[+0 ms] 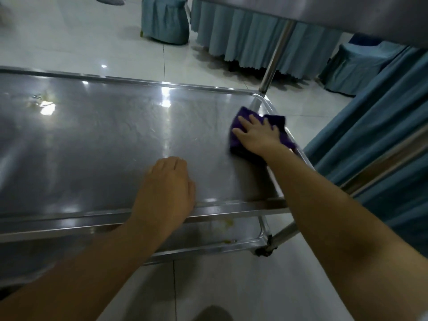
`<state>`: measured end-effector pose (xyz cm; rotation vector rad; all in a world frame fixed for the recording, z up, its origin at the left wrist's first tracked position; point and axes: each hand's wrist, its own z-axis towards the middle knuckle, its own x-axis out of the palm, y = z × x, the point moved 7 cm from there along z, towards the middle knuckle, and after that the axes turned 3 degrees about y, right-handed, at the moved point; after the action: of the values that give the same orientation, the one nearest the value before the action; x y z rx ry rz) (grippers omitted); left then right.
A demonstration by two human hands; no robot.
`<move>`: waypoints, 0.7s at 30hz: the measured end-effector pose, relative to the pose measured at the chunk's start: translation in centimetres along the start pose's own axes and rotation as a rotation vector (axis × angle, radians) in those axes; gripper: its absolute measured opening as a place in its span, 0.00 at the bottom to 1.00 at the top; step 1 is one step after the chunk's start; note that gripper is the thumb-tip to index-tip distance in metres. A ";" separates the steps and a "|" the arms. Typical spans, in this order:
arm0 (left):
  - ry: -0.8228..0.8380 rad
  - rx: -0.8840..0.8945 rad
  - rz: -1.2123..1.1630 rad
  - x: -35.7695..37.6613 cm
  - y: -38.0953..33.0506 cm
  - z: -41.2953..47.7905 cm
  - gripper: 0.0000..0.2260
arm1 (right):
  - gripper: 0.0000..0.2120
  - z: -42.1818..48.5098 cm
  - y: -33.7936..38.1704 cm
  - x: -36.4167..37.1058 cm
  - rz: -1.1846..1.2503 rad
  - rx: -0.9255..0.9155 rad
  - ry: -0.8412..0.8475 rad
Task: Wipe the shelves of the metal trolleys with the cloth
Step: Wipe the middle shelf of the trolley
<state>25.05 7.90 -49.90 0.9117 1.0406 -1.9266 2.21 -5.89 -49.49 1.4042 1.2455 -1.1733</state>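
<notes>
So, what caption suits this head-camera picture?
The right hand presses a purple cloth onto the metal trolley shelf near its far right corner; left hand rests at the near rim.

Shiny metal trolley shelf point(115, 135) with raised rim, purple cloth point(286, 137) flat near its far right corner under the right hand point(257, 134), left hand point(166, 188) resting by the near rim, yellowish smear point(44, 101) at far left, pale tiled floor point(69, 38) beneath.
</notes>
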 end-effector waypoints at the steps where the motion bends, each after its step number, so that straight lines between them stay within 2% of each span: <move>1: -0.057 -0.058 -0.061 -0.6 0.4 -0.1 0.10 | 0.28 0.0 2.1 0.2 -0.008 -0.049 0.017; 4: -0.181 -0.205 -0.183 -2.2 1.2 -0.6 0.11 | 0.28 -0.7 9.1 1.0 -0.033 -0.223 0.057; 7: -0.209 -0.237 -0.172 -2.8 1.2 -0.9 0.12 | 0.28 -2.4 14.8 1.8 -0.047 -0.393 0.087; 11: -0.146 -0.354 -0.152 -3.0 1.8 -1.3 0.14 | 0.27 -3.4 14.6 1.8 -0.026 -0.506 0.109; 14: -0.139 -0.362 -0.137 -3.0 1.8 -1.4 0.12 | 0.27 -1.1 7.5 0.6 -0.033 -0.320 0.071; 17: -0.175 -0.337 -0.127 -3.5 1.7 -1.3 0.10 | 0.26 -0.1 -0.9 0.1 -0.160 -0.114 0.075; 21: -0.158 -0.355 -0.187 -4.1 1.4 -1.4 0.10 | 0.27 -2.4 -4.7 0.2 -0.069 0.015 0.041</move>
<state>28.45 9.71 -47.54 0.4695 1.3548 -1.8455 -2.25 -3.09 -49.44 1.4126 1.3259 -1.2087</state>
